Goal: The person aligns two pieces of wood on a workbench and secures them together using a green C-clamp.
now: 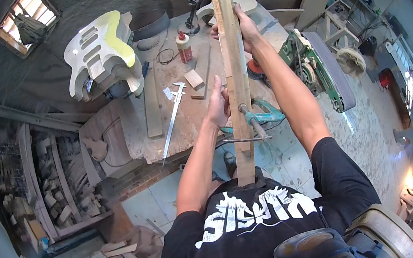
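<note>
1. In the head view, a long wooden piece (229,45) is held upright in the frame, from the top edge at centre down to the black shirt (262,216).
2. By the right hand (249,27), in the upper centre, the piece is gripped from its right edge; the fingers are wrapped behind it, and their tips are seen at its left edge.
3. By the left hand (217,103), lower at the centre, the left edge is held; the fingers are curled closed against the wood and partly hidden behind it, with the thumb pointed up.
4. Just right of the piece's lower part, a teal clamp (269,113) with a metal bar is seen; whether the wood is pinched by it cannot be told.
5. On the tabletop (174,75), left of the piece, a caliper (173,115), a small wood block (194,79) and a red-capped bottle (184,48) are placed.
6. In the upper left, stacked guitar bodies (93,50) are seen, the top one painted white and yellow.
7. At right of centre, a green belt sander (323,71) is set; at far left, wood offcuts are kept on a rack (48,179).
</note>
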The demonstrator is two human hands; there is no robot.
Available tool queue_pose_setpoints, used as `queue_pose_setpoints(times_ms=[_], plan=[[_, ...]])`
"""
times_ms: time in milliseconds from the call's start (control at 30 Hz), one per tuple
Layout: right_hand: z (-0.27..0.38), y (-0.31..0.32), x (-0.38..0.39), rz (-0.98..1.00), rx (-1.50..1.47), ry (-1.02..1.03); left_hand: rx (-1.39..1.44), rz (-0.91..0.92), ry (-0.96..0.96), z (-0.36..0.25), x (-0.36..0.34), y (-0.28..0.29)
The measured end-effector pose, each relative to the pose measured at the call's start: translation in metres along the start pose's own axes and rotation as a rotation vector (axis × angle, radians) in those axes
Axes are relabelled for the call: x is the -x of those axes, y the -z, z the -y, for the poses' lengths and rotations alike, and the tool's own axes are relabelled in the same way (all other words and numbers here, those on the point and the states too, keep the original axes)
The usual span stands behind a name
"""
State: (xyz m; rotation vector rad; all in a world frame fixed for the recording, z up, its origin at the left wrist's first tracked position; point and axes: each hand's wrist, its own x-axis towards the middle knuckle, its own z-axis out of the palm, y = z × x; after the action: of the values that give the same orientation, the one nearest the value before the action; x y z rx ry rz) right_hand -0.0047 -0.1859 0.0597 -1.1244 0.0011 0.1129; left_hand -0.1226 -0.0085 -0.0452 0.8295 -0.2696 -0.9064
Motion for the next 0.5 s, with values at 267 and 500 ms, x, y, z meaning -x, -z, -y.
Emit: queue_pose_setpoints(times_ms=[267, 500], plan=[[-0.002, -0.002, 0.003, -0.068, 0.029, 0.077, 0.039, -0.072, -0.011, 0.0, -0.008, -0.01], [0.002, -0.005, 0.007, -0.055, 0.04, 0.077, 0.055, -0.064, -0.009, -0.002, -0.005, -0.011]])
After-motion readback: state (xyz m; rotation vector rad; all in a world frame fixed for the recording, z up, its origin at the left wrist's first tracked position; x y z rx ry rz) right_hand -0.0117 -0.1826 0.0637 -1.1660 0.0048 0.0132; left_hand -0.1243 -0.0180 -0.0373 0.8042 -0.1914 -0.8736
